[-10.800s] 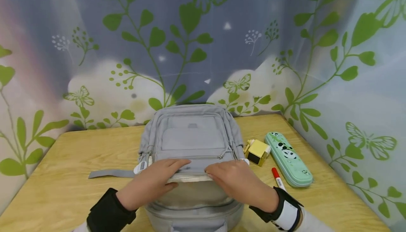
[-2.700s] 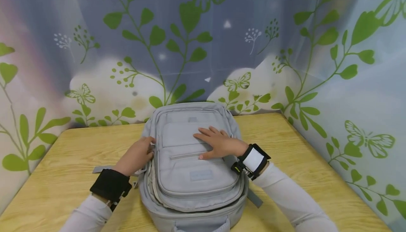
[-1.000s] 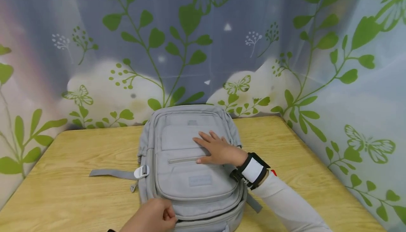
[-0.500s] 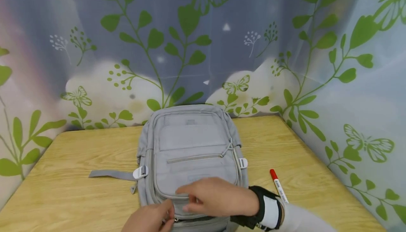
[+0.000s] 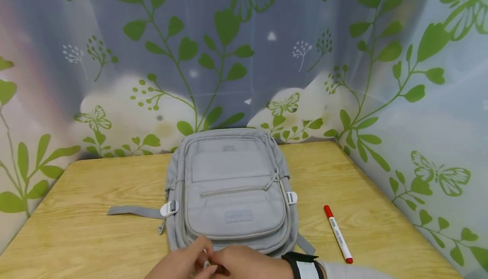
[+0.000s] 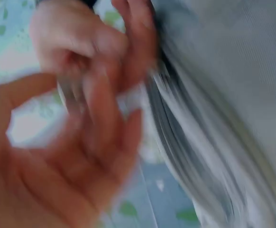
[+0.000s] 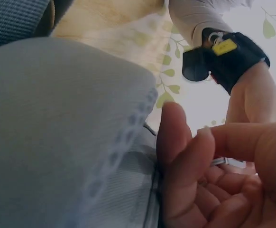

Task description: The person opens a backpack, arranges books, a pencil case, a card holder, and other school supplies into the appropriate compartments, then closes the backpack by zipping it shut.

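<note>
A grey backpack [image 5: 230, 173] lies front side up on the wooden table, its top end toward me. In the head view my left hand [image 5: 181, 262] and right hand [image 5: 248, 262] meet at its near edge, beside the main zip. Their fingers are curled around a small metallic zipper pull [image 7: 228, 162], partly hidden by the fingers. Blur in the left wrist view covers the left hand's fingertips. Beside the hands, the zip edge [image 6: 176, 123] of the compartment shows a dark gap.
A white marker [image 5: 338, 234] with red ends lies right of the backpack. One grey strap [image 5: 133, 211] stretches left across the tabletop [image 5: 95, 186]. Patterned curtains [image 5: 244, 59] bound the table at the back and sides.
The pencil case and yellow object beside the bag are gone from view. My left hand moved to the near zip; my right hand left the bag's front and joined it.
</note>
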{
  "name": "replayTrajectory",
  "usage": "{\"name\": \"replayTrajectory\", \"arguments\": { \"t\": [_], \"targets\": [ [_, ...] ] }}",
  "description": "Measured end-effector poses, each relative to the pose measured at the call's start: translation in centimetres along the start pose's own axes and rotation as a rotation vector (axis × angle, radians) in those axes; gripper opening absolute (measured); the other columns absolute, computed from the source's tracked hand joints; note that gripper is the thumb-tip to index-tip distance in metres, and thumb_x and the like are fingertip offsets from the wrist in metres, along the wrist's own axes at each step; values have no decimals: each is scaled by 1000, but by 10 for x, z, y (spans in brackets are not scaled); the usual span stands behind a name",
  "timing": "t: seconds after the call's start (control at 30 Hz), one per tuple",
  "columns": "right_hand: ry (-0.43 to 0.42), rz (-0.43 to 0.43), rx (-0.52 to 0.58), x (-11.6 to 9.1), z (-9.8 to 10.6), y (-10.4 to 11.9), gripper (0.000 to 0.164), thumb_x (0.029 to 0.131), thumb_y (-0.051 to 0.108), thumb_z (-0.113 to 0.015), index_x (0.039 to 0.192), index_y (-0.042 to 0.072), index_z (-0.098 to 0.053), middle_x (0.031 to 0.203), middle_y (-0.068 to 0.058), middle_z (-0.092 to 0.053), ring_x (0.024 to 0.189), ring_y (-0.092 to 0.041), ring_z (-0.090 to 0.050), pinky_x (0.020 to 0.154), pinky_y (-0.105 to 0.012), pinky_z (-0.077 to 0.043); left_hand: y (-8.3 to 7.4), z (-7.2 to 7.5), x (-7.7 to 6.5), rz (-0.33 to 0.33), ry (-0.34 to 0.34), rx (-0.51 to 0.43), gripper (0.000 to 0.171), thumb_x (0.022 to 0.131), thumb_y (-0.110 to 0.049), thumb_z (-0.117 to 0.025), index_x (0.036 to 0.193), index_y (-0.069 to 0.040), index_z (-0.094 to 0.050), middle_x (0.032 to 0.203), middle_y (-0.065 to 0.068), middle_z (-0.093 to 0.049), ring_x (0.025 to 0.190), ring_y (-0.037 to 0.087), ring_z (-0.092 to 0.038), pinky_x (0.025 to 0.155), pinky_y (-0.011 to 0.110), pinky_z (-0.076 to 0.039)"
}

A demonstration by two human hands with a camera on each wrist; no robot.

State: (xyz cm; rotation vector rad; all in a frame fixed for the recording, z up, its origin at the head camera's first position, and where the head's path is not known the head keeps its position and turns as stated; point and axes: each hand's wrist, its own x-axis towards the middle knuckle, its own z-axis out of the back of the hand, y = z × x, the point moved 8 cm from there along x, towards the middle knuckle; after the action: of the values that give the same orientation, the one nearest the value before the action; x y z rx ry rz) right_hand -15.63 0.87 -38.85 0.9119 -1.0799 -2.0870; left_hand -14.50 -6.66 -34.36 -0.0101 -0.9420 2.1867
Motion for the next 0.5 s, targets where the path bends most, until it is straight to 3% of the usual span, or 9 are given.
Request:
{"name": "replayTrajectory", "arguments": {
  "t": [0.07,0.13,0.2,0.33,0.5],
  "targets": [
    [-19,128,-248,-2,3,8,16,91,22,-51,88,11,-63,63,11,-50,56,7,-43,54,-10,-40,-6,6,0,-191,-30,95,10,89,-16,-55,96,-19,-48,75,-13,-57,62,-7,-48,53,8,-39],
    [-1,171,-285,-4,3,10,15,90,21,-53,88,10,-63,64,7,-54,56,7,-44,54,-11,-42,-8,12,-1,-359,-81,214,13,87,-16,-59,98,-19,-53,83,-11,-58,72,-3,-52,60,6,-40],
    [23,193,-298,-6,3,9,13,88,20,-56,93,10,-64,71,7,-59,59,9,-47,57,-11,-45,-4,12,-3,-466,-111,313,17,84,-17,-63,99,-17,-56,90,-7,-59,79,3,-54,67,8,-41],
    [48,195,-229,-11,5,6,15,87,19,-57,94,9,-65,77,6,-62,61,8,-49,58,-13,-47,7,1,-4,-517,-105,451,23,80,-23,-67,101,-16,-60,99,-6,-58,90,7,-54,78,16,-42],
    [4,313,-302,-15,6,17,23,94,23,-47,95,10,-67,78,4,-64,61,11,-45,58,-10,-45,13,-6,-5,-471,-137,561,26,72,-24,-73,96,-20,-63,97,-12,-58,88,4,-53,76,17,-41]
  ]
}}
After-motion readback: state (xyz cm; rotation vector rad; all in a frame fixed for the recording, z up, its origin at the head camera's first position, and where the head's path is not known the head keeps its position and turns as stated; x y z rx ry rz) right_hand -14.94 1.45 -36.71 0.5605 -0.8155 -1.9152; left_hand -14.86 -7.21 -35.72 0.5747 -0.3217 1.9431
